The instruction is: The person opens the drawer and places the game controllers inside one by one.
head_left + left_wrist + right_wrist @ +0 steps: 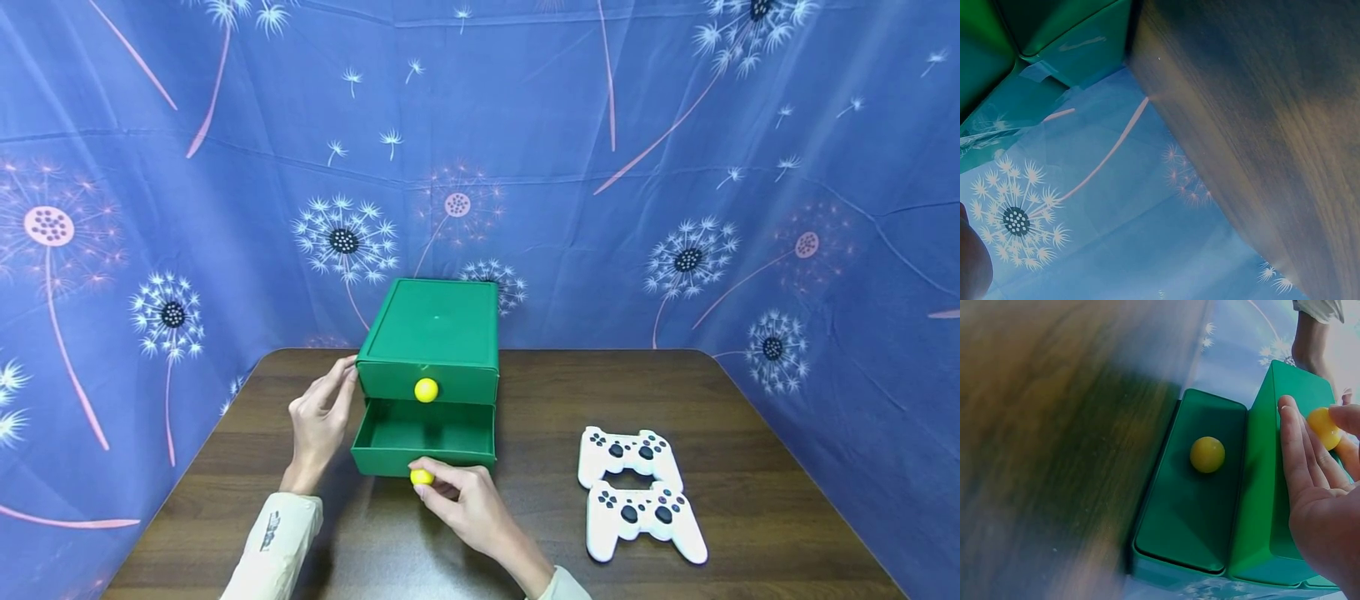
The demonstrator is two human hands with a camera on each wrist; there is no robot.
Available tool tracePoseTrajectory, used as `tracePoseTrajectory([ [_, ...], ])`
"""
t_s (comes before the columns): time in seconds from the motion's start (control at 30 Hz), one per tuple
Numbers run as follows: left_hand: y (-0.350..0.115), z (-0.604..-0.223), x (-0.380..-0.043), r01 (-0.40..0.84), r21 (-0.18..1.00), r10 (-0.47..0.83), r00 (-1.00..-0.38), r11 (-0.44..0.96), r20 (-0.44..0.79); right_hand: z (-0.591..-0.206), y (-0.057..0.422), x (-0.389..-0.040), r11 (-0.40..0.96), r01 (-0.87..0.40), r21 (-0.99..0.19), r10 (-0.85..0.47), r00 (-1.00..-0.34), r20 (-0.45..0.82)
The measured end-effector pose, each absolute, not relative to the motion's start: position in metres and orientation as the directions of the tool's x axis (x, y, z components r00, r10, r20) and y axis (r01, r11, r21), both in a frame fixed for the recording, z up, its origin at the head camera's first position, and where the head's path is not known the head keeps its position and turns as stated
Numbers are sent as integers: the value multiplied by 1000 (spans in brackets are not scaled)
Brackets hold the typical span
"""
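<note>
A green drawer cabinet (438, 321) stands on the table in the head view, with two drawers and round yellow knobs. Its upper drawer (465, 385) is closed, and that drawer's knob (426, 390) faces forward. The lower drawer (457, 462) is pulled partly out, showing its green inside. My right hand (468, 504) pinches the lower yellow knob (422, 477) between thumb and fingers. In the right wrist view, fingers (1297, 450) lie along the drawer front beside that knob (1324, 428). My left hand (318, 421) touches the cabinet's left side with extended fingers.
Two white game controllers (630, 454) (645, 517) lie on the brown wooden table (540, 400), right of the cabinet, one in front of the other. A blue cloth (555, 250) with dandelion prints hangs behind and around the table.
</note>
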State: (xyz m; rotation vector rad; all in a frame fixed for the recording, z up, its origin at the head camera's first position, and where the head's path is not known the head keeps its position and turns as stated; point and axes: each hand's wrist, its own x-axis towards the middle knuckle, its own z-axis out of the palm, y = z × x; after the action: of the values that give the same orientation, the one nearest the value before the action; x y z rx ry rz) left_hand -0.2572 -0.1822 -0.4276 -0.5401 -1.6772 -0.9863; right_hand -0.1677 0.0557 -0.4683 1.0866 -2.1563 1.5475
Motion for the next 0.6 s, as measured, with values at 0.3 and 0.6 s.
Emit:
tracePoseTrajectory([
  [0.3,-183,-429,-256,749,338,-117,-334,569,935,-469,56,-164,159,-710,-686,-424,-677,602],
  [0.6,-184,-429,-256,751,338,-112,-336,567,935,-469,57,-160,172,-727,-665,-437,-661,610],
])
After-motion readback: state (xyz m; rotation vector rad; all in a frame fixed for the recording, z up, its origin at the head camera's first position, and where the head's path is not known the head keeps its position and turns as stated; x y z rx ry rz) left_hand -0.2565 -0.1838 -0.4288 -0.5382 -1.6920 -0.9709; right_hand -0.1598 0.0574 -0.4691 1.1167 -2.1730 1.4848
